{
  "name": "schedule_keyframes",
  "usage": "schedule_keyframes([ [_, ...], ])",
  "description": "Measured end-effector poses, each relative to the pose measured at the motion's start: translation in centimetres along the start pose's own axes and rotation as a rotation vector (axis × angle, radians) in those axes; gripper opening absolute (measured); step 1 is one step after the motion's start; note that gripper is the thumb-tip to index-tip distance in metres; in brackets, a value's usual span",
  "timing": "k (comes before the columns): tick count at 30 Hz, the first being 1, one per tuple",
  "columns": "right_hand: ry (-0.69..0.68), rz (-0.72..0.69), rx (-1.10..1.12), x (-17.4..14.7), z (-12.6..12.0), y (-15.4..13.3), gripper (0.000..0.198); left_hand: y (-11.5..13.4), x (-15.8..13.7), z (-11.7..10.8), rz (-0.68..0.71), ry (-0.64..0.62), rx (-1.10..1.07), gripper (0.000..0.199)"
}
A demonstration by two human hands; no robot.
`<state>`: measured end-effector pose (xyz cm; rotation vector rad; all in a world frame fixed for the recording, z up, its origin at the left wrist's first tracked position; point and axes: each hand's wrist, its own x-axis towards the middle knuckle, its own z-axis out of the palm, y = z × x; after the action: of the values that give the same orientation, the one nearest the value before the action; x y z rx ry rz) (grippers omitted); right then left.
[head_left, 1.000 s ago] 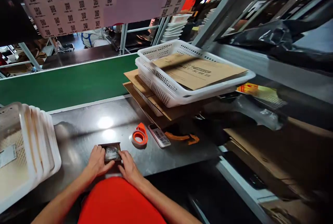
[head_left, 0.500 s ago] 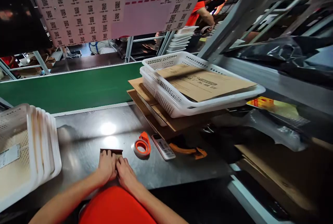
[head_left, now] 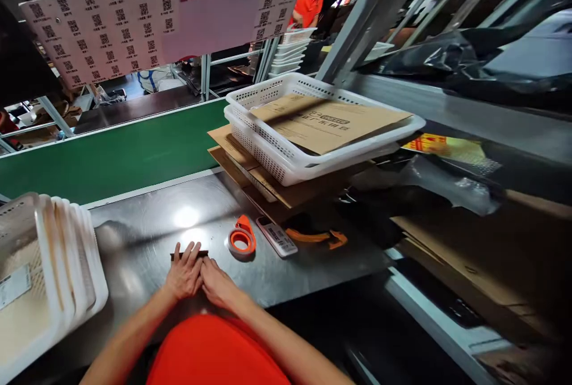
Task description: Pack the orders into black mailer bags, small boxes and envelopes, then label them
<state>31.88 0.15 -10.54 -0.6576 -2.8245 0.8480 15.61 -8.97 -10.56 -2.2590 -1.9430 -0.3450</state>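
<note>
Pressing unevenly could buckle the small cardboard box (head_left: 204, 253) or skid it over the shiny metal bench (head_left: 304, 269), low and left of centre in the frame; the left hand (head_left: 182, 275) spreads fingers across it, the right hand (head_left: 218, 283) curls alongside, touching, though whether either clamps it I can't tell
</note>
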Motion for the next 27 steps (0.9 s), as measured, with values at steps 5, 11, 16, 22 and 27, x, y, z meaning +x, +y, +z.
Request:
schedule_keyframes([
  [5, 0.200, 0.151, 0.041, -0.9, 1.8, 0.9, 0.060, -0.7, 0.6, 2.8, -0.239, 0.089, 0.046, 0.074],
  [11, 0.158, 0.022, -0.050, -1.2, 0.9, 0.7, 0.090, -0.1, -1.5, 2.9, -0.159, -0.004, -0.213, 0.038],
  [16, -0.089, -0.079, -0.059, -0.1, 0.1, -0.1, 0.102, 1.0, -2.8, 1.0, -0.358, -0.005, -0.065, 0.040],
  [22, -0.106, -0.052, -0.116, 0.0, 1.1, -0.5, 0.084, 2.1, -5.6, 1.3, -0.316, 0.017, 0.064, 0.058],
  [27, -0.080, -0.215, -0.026, -0.6, 0.8, 2.1, 0.098, 2.0, -6.3, 2.8, -0.283, 0.077, 0.070, 0.059],
])
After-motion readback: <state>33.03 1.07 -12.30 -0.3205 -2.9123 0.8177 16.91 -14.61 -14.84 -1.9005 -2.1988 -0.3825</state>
